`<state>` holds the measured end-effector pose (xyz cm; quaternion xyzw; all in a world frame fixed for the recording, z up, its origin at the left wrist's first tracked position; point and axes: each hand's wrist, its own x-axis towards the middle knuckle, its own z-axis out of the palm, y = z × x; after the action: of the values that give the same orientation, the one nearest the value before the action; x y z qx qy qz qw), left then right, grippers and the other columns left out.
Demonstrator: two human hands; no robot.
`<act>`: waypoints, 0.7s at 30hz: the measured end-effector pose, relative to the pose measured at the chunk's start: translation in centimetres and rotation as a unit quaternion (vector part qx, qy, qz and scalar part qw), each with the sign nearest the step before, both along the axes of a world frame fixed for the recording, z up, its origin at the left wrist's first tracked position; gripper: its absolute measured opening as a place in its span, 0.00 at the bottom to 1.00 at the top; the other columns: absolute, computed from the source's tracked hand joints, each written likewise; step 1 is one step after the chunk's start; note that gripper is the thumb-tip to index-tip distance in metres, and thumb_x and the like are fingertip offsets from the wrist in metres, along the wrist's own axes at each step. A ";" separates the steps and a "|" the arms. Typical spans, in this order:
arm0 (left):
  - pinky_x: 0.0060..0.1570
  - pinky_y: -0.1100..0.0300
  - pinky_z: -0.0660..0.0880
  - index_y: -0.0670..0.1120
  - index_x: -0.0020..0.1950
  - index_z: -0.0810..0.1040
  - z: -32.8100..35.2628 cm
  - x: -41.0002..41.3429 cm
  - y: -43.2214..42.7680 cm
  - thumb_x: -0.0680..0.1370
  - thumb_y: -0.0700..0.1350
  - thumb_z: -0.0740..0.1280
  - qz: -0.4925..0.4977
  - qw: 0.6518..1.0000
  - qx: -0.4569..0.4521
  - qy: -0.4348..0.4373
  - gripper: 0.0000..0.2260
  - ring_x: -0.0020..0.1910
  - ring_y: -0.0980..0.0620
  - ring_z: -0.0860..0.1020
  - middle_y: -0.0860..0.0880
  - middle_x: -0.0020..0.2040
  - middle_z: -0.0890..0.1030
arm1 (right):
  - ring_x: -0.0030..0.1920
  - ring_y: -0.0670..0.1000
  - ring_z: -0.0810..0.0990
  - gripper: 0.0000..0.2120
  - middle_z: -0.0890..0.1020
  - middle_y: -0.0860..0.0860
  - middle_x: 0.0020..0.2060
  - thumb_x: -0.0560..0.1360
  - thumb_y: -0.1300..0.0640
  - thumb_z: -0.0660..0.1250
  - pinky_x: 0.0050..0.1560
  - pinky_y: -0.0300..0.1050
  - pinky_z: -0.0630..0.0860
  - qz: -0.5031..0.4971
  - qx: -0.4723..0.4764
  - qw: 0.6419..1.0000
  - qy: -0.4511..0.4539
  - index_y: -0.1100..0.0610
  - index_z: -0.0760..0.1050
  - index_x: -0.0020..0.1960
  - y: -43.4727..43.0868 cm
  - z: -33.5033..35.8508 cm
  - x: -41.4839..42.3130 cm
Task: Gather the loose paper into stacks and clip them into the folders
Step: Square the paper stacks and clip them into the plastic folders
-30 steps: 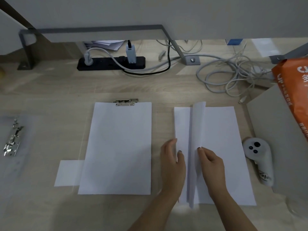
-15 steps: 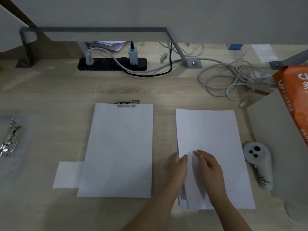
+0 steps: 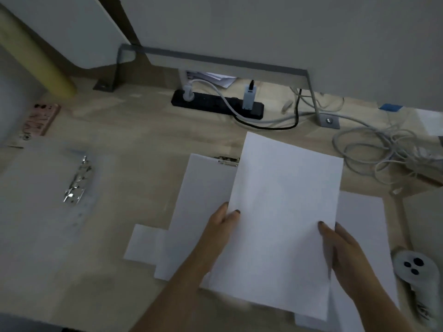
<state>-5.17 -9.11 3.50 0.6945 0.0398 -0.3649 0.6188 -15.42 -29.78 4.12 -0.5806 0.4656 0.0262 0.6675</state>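
Note:
I hold a white sheet of paper (image 3: 282,219) up off the desk, tilted, between both hands. My left hand (image 3: 221,224) grips its left edge with the thumb on top. My right hand (image 3: 345,250) grips its right edge. Below it to the left lies a paper stack (image 3: 199,212) under a metal clip (image 3: 227,160) of a clear folder. More paper (image 3: 364,236) lies flat on the right, partly hidden by the lifted sheet. A second clear folder (image 3: 36,188) with a metal clip mechanism (image 3: 76,180) lies open at the far left.
A small white slip (image 3: 143,243) pokes out left of the clipped stack. A black power strip (image 3: 215,105) and tangled grey cables (image 3: 388,149) lie at the back. A white controller (image 3: 414,271) sits at the right edge. A pink box (image 3: 39,121) is back left.
Both hands have lifted a sheet off the right pile and carried it leftward over the clipped stack. The camera has swung left, showing more of the left folder.

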 end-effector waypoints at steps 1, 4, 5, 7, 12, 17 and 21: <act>0.54 0.65 0.74 0.50 0.62 0.73 0.1 1.2 2.1 0.81 0.42 0.58 0.022 1.000 0.009 -0.011 0.12 0.54 0.57 0.77 0.54 0.56 0.79 | 0.49 0.54 0.83 0.11 0.85 0.52 0.51 0.77 0.56 0.61 0.52 0.53 0.76 0.027 0.036 0.999 -0.016 0.54 0.76 0.58 1.4 0.2 1.3; 0.53 0.62 0.74 0.47 0.59 0.75 0.1 3.9 7.3 0.80 0.42 0.59 0.070 0.996 0.049 -0.036 0.10 0.54 0.54 0.78 0.51 0.54 0.79 | 0.50 0.51 0.84 0.11 0.85 0.49 0.49 0.77 0.57 0.62 0.48 0.47 0.77 0.086 0.075 0.993 -0.026 0.53 0.76 0.58 6.0 0.4 4.7; 0.56 0.59 0.73 0.47 0.59 0.75 -0.2 4.6 8.9 0.80 0.42 0.59 0.083 0.993 0.068 -0.051 0.10 0.56 0.52 0.77 0.50 0.55 0.79 | 0.50 0.50 0.84 0.11 0.85 0.48 0.50 0.77 0.58 0.61 0.47 0.46 0.78 0.098 0.081 0.991 -0.038 0.52 0.76 0.58 7.5 0.4 5.8; 0.55 0.62 0.71 0.48 0.56 0.75 -0.8 5.7 12.3 0.80 0.42 0.60 0.104 0.987 0.093 -0.083 0.08 0.53 0.54 0.77 0.51 0.53 0.79 | 0.50 0.49 0.83 0.12 0.85 0.48 0.51 0.77 0.60 0.61 0.47 0.46 0.81 0.118 0.093 0.987 -0.062 0.51 0.77 0.57 10.8 0.0 7.9; 0.37 0.68 0.68 0.50 0.46 0.75 -1.9 8.7 21.0 0.78 0.42 0.62 0.158 0.966 0.157 -0.131 0.04 0.37 0.59 0.73 0.55 0.38 0.76 | 0.51 0.49 0.84 0.10 0.85 0.49 0.50 0.77 0.61 0.61 0.52 0.48 0.80 0.127 0.125 0.982 -0.056 0.51 0.79 0.53 18.7 -1.6 11.8; 0.39 0.74 0.71 0.53 0.49 0.76 -2.3 12.6 28.5 0.77 0.40 0.62 0.249 0.931 0.201 -0.175 0.08 0.42 0.65 0.77 0.55 0.47 0.79 | 0.51 0.46 0.83 0.11 0.85 0.47 0.51 0.78 0.61 0.60 0.49 0.41 0.80 0.140 0.127 0.981 -0.052 0.54 0.77 0.58 24.2 -3.3 14.5; 0.42 0.80 0.66 0.45 0.62 0.74 -2.5 16.6 31.7 0.78 0.38 0.59 0.220 0.934 0.226 -0.167 0.13 0.54 0.56 0.73 0.50 0.57 0.74 | 0.53 0.48 0.82 0.13 0.84 0.48 0.53 0.78 0.61 0.61 0.53 0.45 0.79 0.130 0.113 0.984 -0.052 0.54 0.76 0.61 26.9 -4.2 16.2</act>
<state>11.43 22.55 0.96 0.8407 0.1688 -0.0802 0.5083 0.83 -2.92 -0.09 -0.5576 0.3446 0.1349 0.7431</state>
